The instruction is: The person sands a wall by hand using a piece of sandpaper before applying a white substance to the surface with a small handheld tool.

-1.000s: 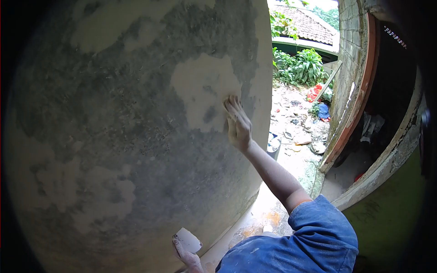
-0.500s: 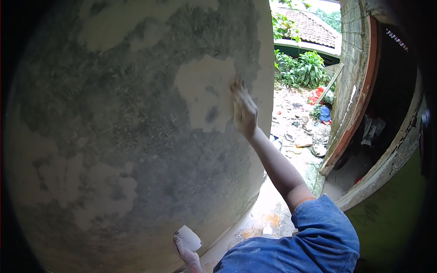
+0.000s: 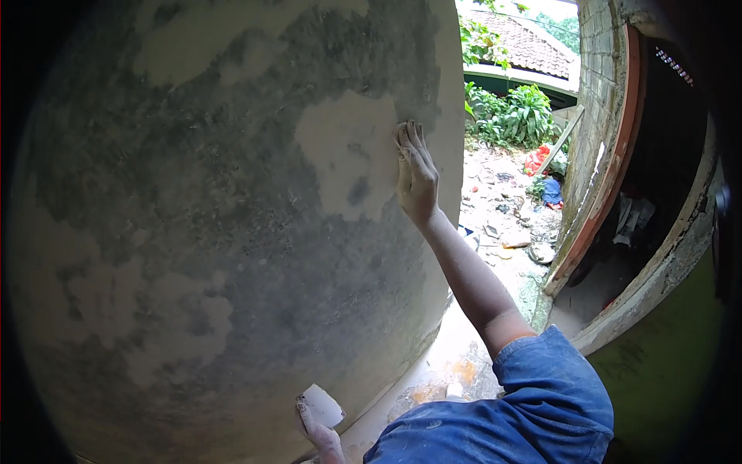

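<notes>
My right hand [image 3: 417, 174] is raised against the grey plastered wall [image 3: 255, 255], its fingers stretched out and lying flat beside the edge of a pale smooth patch [image 3: 328, 139]. The palm side faces the wall, so anything under it is hidden. White dust covers the fingers and forearm. Low in the view, my left hand [image 3: 315, 433] is closed on a flat white piece [image 3: 322, 406] with angled corners, held close to the wall's lower part. I cannot make out what the piece is made of.
The wall ends at right in an upright edge [image 3: 456, 155]. Beyond it lies rubble-strewn ground [image 3: 510, 209] with plants [image 3: 528, 116]. Further right stands a doorway with a reddish frame [image 3: 610, 185]. Below runs a stained floor [image 3: 433, 379].
My right hand has shifted slightly up on the wall, its fingers now sharper and straighter after a blur. My left hand and the white piece stay nearly in place.
</notes>
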`<state>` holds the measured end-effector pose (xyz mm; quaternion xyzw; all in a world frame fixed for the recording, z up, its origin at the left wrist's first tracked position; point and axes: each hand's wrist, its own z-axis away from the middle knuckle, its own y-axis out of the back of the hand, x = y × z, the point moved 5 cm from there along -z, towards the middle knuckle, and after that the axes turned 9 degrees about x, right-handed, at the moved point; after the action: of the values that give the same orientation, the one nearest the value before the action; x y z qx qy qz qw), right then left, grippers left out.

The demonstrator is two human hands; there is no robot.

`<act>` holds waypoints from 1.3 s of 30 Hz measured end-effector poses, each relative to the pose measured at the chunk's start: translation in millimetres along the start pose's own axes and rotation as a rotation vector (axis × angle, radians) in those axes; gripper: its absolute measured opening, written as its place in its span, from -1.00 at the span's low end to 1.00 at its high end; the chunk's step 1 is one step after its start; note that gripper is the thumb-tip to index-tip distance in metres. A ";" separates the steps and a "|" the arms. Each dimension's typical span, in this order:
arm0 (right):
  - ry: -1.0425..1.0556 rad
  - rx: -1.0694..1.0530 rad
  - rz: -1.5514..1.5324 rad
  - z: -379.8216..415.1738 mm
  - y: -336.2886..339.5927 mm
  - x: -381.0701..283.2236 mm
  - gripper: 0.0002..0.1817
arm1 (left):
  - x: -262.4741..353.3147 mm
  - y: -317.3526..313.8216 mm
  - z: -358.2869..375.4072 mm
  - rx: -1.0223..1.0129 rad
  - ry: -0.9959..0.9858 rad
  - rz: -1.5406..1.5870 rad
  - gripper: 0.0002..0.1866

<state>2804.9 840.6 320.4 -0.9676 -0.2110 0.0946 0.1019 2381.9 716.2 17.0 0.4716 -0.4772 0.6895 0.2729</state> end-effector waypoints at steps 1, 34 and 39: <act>-0.004 0.002 0.001 7.5 0.2 -0.4 -0.63 | 1.1 -0.7 0.8 -0.001 -0.002 -0.004 -0.59; 0.263 -0.078 0.027 -49.7 -48.6 -70.5 -0.62 | 13.8 7.0 26.8 0.121 -0.061 0.048 -0.63; 0.221 -0.161 -0.026 -23.2 -41.6 -114.4 -0.64 | 1.7 33.4 16.1 0.154 -0.065 0.065 -0.63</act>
<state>2691.8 825.1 368.6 -0.9743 -0.2178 -0.0312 0.0476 2359.9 688.1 6.8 0.4977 -0.4464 0.7169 0.1979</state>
